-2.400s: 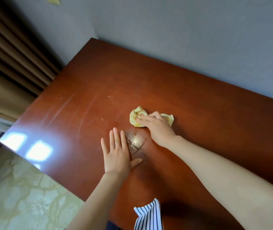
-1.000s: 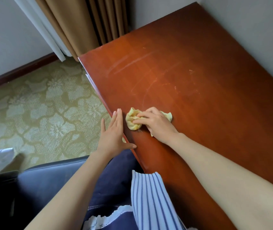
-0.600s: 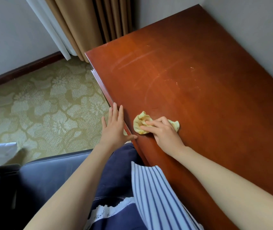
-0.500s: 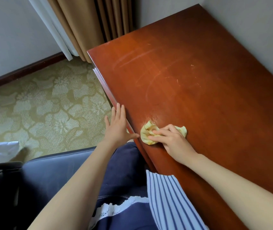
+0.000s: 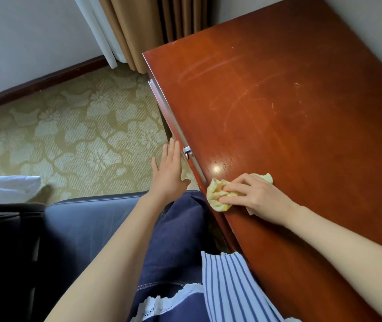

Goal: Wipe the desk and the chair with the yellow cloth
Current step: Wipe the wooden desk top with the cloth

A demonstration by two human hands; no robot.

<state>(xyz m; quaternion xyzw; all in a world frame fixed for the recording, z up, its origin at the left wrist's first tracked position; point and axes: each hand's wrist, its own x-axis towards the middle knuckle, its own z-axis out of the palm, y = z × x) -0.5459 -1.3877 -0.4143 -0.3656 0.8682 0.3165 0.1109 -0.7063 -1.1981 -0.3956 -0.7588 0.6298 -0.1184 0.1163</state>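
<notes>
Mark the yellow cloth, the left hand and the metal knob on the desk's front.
yellow cloth (image 5: 215, 196): head view, bunched left end.
left hand (image 5: 168, 176): head view, back of the hand.
metal knob (image 5: 187, 151): head view, its shiny face.

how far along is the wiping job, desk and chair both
Done: pale streaks across the far desk suggest wiping there, though not certainly. In hand: the right hand holds the bunched yellow cloth on the desk's near edge; the left hand hovers open beside it. Left: the dark chair seat shows no sign of wiping.
</notes>
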